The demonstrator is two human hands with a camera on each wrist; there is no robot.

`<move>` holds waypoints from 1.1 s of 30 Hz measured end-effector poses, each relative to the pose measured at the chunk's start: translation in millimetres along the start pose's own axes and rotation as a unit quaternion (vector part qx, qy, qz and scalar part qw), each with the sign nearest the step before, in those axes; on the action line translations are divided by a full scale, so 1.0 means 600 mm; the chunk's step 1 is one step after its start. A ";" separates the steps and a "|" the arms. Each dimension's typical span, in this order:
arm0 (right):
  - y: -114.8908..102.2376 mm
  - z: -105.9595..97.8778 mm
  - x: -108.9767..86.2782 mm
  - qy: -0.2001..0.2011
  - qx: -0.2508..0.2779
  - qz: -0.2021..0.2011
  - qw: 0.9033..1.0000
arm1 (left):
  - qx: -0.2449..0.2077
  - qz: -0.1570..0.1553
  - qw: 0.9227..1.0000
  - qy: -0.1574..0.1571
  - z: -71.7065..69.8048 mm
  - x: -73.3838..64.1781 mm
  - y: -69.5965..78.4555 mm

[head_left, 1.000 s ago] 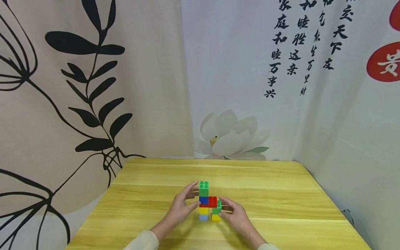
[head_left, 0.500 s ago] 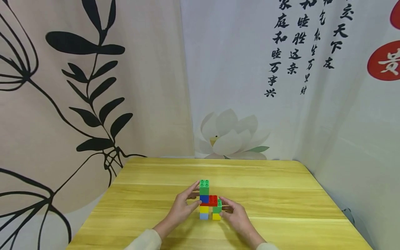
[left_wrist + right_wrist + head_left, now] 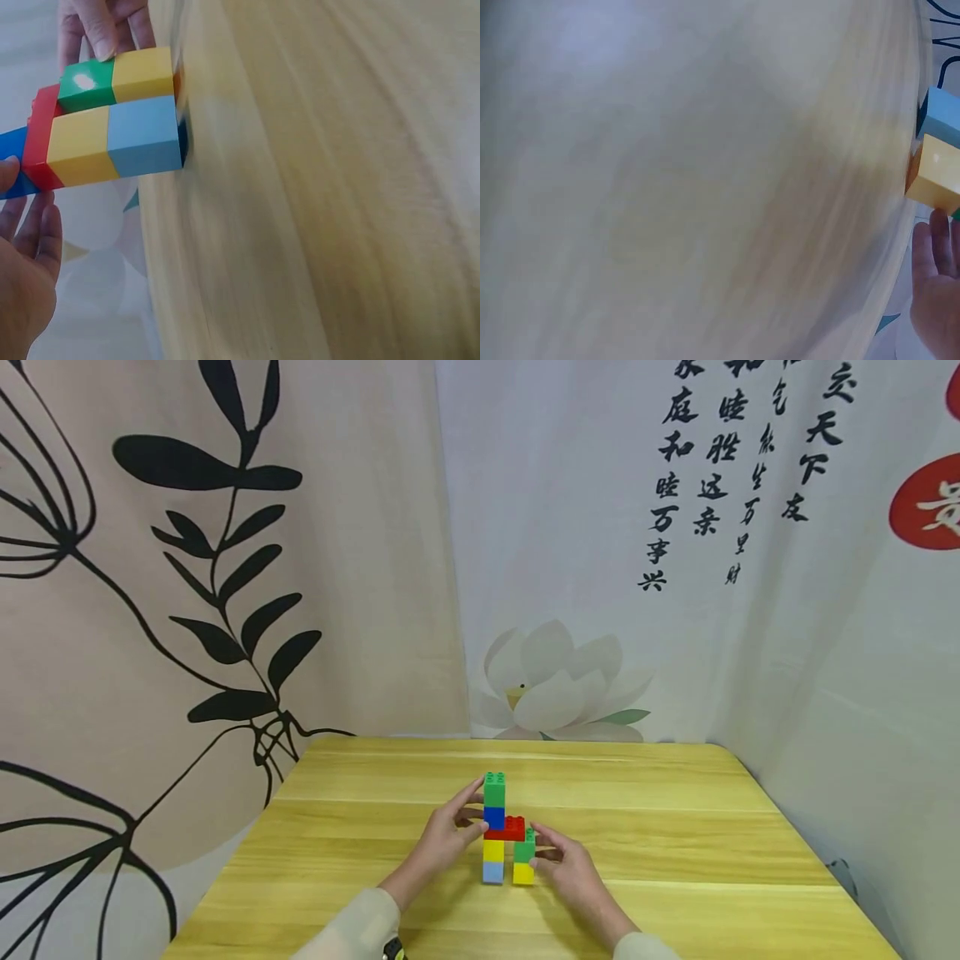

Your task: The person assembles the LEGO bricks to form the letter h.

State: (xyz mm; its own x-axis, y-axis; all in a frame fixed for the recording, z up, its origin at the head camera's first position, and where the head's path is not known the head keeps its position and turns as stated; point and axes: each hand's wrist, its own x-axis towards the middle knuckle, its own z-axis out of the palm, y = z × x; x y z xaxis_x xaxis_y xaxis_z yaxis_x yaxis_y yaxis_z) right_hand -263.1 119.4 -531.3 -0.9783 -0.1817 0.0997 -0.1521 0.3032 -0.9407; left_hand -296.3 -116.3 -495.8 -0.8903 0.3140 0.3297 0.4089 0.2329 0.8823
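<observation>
A structure of toy building bricks stands upright at the table's near middle. Its tall column runs from a light blue brick [image 3: 492, 872] through a yellow brick [image 3: 493, 850], a red brick [image 3: 515, 829] and a blue brick [image 3: 494, 817] to a green top brick [image 3: 494, 792]. The red one reaches right to a shorter column, green over yellow. My left hand [image 3: 442, 839] pinches the tall column around the blue brick, thumb in front, fingers behind. On the other side, my right hand [image 3: 572, 870] pinches the short column at its green brick [image 3: 86, 85]. In the left wrist view the bottom bricks sit right at the tabletop.
The wooden table [image 3: 675, 827] extends around the bricks, its far edge meeting a printed curtain [image 3: 375, 568] with plants and writing. A small black and yellow item [image 3: 393, 949] shows at the left sleeve. A thin dark cable [image 3: 843, 872] lies beyond the right edge.
The brick structure has tipped more upright, its top rising in the head view and fewer studs facing me. Both hands have moved slightly up with it, and the head view has shifted a little.
</observation>
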 end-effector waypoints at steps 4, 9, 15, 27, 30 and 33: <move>-0.002 0.000 0.005 0.000 0.002 0.003 1.000 | -0.013 -0.012 1.000 -0.003 -0.002 0.011 -0.005; -0.002 0.000 0.011 -0.008 -0.006 0.015 1.000 | -0.022 -0.042 0.999 -0.007 -0.005 0.019 -0.008; -0.005 0.000 0.017 -0.017 0.004 0.016 1.000 | -0.003 -0.047 0.999 -0.014 -0.009 0.029 -0.013; -0.003 -0.004 0.023 -0.022 0.002 0.016 1.000 | -0.020 -0.073 0.996 -0.040 -0.013 0.050 -0.026; -0.002 -0.005 0.023 -0.028 0.006 0.016 0.999 | -0.025 -0.074 0.996 -0.044 -0.014 0.052 -0.028; -0.002 -0.006 0.023 -0.036 0.006 0.016 0.999 | -0.034 -0.080 0.995 -0.046 -0.014 0.053 -0.031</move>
State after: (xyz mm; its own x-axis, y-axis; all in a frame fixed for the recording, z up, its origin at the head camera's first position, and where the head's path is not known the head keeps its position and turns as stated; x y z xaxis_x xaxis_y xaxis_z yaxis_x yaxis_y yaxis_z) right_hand -276.7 120.2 -527.4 -0.9699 -0.2393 0.0455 -0.1182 0.2993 -0.9468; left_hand -333.8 -118.5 -498.6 -0.9200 0.3607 0.1532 0.2454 0.2256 0.9428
